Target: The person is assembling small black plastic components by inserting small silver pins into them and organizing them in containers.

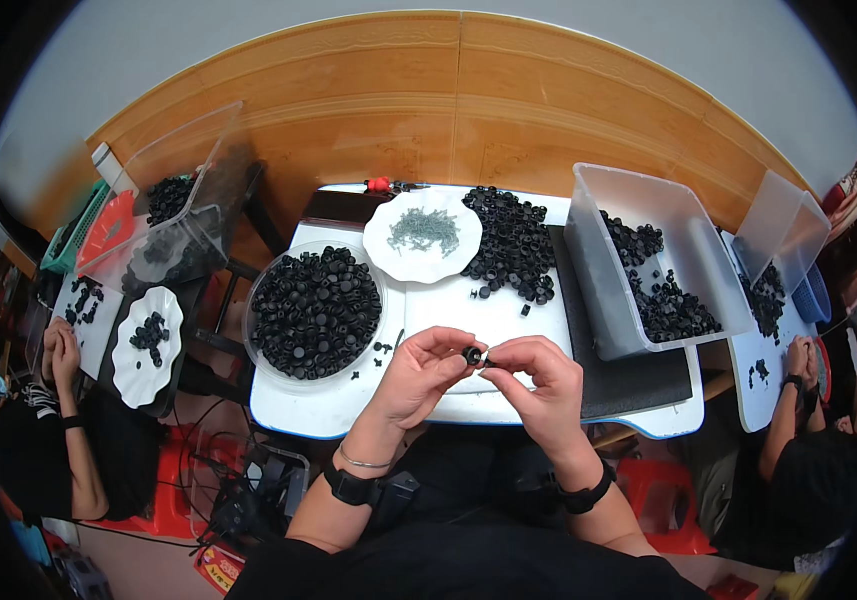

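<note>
Above the near edge of the white table (pixel 418 310), my left hand (pixel 416 378) pinches a small round black plastic cap (pixel 471 355) between thumb and fingertips. Opposite it, my right hand (pixel 544 388) is closed in a pinch on a tiny light-coloured piece (pixel 489 363), too small to name, close against the cap. Beyond my hands lies a scalloped white plate (pixel 380 247) with a heap of small grey-green pieces (pixel 423 231). To its right spreads a pile of black caps (pixel 513 240).
At left stands a round clear tub (pixel 298 387) full of black caps. A clear plastic bin (pixel 603 300) with more black parts sits on a dark mat (pixel 638 385) at right. Red-handled pliers (pixel 380 185) lie at the back. People (pixel 53 440) work at tables on both sides.
</note>
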The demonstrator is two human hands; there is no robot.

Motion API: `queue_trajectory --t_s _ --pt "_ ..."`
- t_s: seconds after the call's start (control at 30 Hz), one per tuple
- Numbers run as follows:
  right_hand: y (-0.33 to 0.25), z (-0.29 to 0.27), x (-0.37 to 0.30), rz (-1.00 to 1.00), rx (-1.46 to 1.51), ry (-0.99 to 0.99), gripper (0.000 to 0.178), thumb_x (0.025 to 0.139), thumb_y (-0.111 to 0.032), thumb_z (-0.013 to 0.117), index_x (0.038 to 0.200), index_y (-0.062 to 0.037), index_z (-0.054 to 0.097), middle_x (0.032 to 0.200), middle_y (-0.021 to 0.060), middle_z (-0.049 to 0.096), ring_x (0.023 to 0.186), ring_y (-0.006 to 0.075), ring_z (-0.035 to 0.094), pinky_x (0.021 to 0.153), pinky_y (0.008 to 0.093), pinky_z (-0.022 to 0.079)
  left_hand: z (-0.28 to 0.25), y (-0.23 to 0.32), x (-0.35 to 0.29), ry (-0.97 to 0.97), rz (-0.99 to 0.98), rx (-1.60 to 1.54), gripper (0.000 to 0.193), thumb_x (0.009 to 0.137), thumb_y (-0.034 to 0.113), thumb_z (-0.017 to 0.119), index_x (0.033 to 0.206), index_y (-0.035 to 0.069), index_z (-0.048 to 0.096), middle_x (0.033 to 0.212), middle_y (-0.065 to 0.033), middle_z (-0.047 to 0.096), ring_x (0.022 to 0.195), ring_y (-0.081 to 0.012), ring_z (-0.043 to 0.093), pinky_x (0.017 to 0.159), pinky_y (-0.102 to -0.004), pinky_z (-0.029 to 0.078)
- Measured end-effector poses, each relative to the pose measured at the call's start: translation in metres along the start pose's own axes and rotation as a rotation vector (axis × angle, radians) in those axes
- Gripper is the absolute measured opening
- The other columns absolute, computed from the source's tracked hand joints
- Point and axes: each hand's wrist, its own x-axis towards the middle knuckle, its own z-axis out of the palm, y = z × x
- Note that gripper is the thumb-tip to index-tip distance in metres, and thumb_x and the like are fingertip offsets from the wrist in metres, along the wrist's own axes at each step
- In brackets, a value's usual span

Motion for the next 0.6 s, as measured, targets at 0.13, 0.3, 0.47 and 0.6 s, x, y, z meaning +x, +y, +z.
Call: queue_trajectory --t_s 0.13,0.3,0.47,0.6 --pt "0.0010 -0.0008 -0.0001 -0.041 -0.060 -0.008 0.016 0.069 0.001 0.072 0.084 -0.0002 0.065 0.083 0.0087 0.063 0.068 0.0143 0.062 0.060 0.0245 0.050 -0.0003 -0.0004 0.0017 -0.024 -0.003 0.022 0.020 0.082 -0.001 0.060 0.103 0.000 0.057 0.101 -0.0126 0.062 0.093 -0.0171 0.060 0.085 -0.0291 0.050" --pt "-0.0011 0.0001 0.0020 -0.064 -0.094 -0.007 0.017 0.069 0.000 0.072 0.083 -0.0006 0.065 0.082 0.0085 0.064 0.068 0.0143 0.061 0.060 0.0246 0.050 -0.0016 -0.0005 0.0019 -0.042 0.007 0.024 0.021 0.081 -0.004 0.059 0.102 -0.001 0.058 0.101 -0.0125 0.062 0.093 -0.0167 0.060 0.085 -0.0284 0.049" --pt "-0.0003 -0.0012 0.0020 -0.064 -0.084 -0.020 0.016 0.069 0.001 0.072 0.083 -0.0013 0.066 0.082 0.0084 0.063 0.069 0.0143 0.062 0.060 0.0245 0.050 -0.0020 -0.0020 0.0021 -0.033 0.029 0.100 0.020 0.080 -0.006 0.059 0.099 -0.001 0.061 0.100 -0.0121 0.063 0.094 -0.0167 0.059 0.086 -0.0286 0.047" --pt "0.0015 -0.0024 0.0003 -0.019 0.009 -0.048 0.016 0.069 0.002 0.072 0.084 -0.0016 0.067 0.084 0.0088 0.062 0.072 0.0138 0.062 0.063 0.0238 0.052 -0.0017 0.0013 0.0007 -0.025 0.005 0.143 0.021 0.079 -0.007 0.059 0.099 -0.002 0.062 0.099 -0.0114 0.063 0.095 -0.0160 0.059 0.087 -0.0283 0.046"
